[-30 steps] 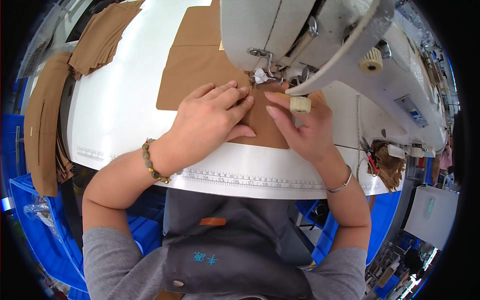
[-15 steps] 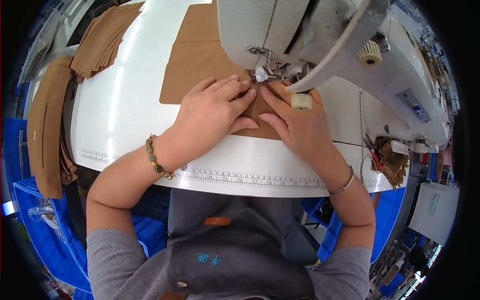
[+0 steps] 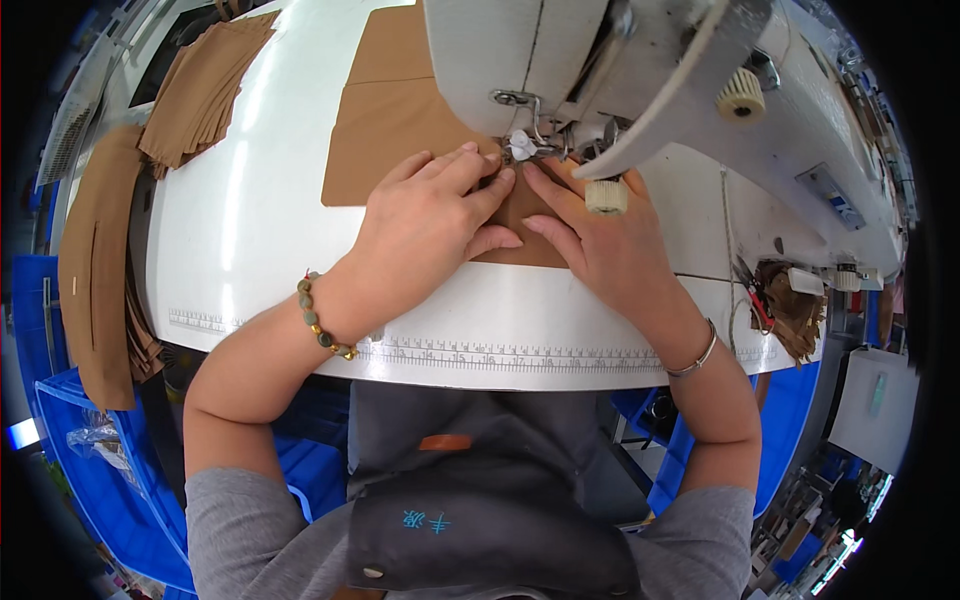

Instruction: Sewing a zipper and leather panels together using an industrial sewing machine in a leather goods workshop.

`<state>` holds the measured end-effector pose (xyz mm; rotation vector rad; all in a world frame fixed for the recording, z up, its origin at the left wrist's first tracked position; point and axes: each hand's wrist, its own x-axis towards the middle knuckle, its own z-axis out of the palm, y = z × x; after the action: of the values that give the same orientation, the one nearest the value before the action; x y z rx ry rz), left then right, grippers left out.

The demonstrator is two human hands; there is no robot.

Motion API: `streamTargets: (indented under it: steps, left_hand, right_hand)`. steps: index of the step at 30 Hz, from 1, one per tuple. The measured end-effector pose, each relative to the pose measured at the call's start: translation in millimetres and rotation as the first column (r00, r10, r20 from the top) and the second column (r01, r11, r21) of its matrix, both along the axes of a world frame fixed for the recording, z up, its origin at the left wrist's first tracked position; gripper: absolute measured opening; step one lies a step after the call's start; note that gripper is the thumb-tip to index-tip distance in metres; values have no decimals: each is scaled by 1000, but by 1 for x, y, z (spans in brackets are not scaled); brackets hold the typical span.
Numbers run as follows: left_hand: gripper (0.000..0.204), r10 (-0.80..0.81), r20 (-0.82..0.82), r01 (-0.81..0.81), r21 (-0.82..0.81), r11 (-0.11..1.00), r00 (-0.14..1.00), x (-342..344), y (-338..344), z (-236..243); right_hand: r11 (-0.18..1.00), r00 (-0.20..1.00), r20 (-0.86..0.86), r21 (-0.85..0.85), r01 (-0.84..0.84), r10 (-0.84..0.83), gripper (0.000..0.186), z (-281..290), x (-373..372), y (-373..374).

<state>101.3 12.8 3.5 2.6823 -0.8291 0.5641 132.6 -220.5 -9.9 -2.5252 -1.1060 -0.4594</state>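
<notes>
Head view has the left hand point(image 3: 428, 212) and right hand point(image 3: 618, 238) pressed on brown cloth point(image 3: 388, 130) toward eleven o'clock, fingers unclenched, sewing machine point(image 3: 775, 165) at one. Guiding for stitching, I'd judge; next calls for steady, flat pressure.

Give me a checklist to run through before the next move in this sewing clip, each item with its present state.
1. Left hand on the brown fabric: ok, palm down.
2. Right hand at the fabric: ok, thumb and forefinger over it.
3. Hands well clear of the white fitting on the sewing machine: not ok, both sets of fingertips are close.
4. Needle position: cannot tell, not distinguishable.
5. Red-handled snips away from the hands: ok, off to the right.
</notes>
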Motion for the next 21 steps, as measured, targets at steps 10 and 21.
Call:
streamTargets:
  steps: [10,21]
  left_hand:
    - [59,-2,0,2,5,1000,1000,1,0,1]
    - [52,0,2,0,-21,1000,1000,0,0,-4]
  right_hand:
    - [1000,1000,-16,14,-2,3,43,1,2,2]
    - [857,648,561,354,376,-516,18,122,-16,-147]
